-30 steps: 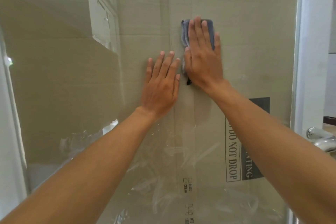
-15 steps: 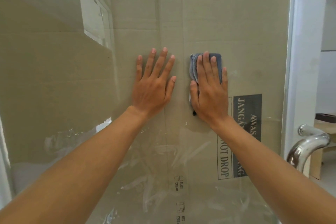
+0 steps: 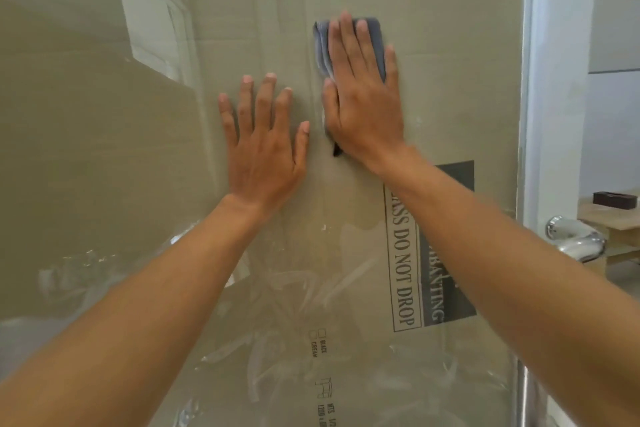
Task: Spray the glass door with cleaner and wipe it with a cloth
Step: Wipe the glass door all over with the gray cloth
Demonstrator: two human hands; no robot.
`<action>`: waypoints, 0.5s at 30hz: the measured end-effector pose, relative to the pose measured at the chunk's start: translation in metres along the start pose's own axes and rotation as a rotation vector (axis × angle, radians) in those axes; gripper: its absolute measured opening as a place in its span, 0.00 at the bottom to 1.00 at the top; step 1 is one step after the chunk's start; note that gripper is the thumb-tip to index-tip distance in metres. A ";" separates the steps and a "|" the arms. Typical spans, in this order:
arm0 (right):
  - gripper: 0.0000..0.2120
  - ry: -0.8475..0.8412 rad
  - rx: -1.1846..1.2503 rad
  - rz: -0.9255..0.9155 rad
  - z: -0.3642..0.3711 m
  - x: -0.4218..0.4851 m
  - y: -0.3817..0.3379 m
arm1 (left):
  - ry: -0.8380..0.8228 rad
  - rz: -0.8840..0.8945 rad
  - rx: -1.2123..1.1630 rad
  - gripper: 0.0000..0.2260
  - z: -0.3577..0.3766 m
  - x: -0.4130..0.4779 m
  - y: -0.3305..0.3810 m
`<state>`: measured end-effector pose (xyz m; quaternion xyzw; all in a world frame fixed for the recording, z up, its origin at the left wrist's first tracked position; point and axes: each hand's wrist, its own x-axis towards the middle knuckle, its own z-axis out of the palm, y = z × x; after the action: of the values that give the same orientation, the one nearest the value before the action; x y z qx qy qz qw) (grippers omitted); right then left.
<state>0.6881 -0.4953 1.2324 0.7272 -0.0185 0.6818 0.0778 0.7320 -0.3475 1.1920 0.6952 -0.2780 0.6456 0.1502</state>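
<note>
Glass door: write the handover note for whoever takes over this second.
Left hand: open, flat on the glass door, holding nothing.
Right hand: open, straight fingers pressing the grey cloth flat against the glass, up and right of the left hand.
Spray bottle: not in view.
Done: glass around the hands looks mostly clear.
Left: smears and streaks show across the lower pane; wipe those, probably working down past the door handle.
</note>
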 end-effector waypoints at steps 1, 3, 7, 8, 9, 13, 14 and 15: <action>0.28 0.004 0.000 0.022 -0.001 0.005 0.003 | 0.004 -0.003 -0.003 0.23 0.001 -0.001 0.000; 0.28 0.011 -0.018 0.046 -0.002 0.005 0.010 | 0.020 0.017 -0.018 0.23 0.005 -0.002 0.002; 0.28 0.030 -0.019 0.090 -0.003 -0.017 0.024 | 0.047 0.132 -0.017 0.22 0.008 -0.005 0.001; 0.28 0.031 -0.018 0.098 -0.002 -0.024 0.026 | 0.052 0.141 -0.011 0.22 0.008 -0.006 0.000; 0.28 0.030 -0.019 0.100 -0.002 -0.032 0.028 | 0.055 0.141 -0.008 0.22 0.009 -0.007 0.000; 0.28 0.039 0.001 0.057 0.001 -0.068 0.032 | 0.062 0.117 -0.024 0.23 0.012 -0.009 0.004; 0.28 0.040 -0.002 0.045 0.001 -0.079 0.034 | 0.061 0.123 -0.037 0.23 0.012 -0.010 0.006; 0.28 0.038 -0.004 0.030 0.001 -0.092 0.035 | 0.058 0.133 -0.051 0.23 0.013 -0.010 0.010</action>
<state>0.6779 -0.5371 1.1443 0.7136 -0.0292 0.6965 0.0694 0.7371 -0.3607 1.1788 0.6521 -0.3353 0.6668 0.1328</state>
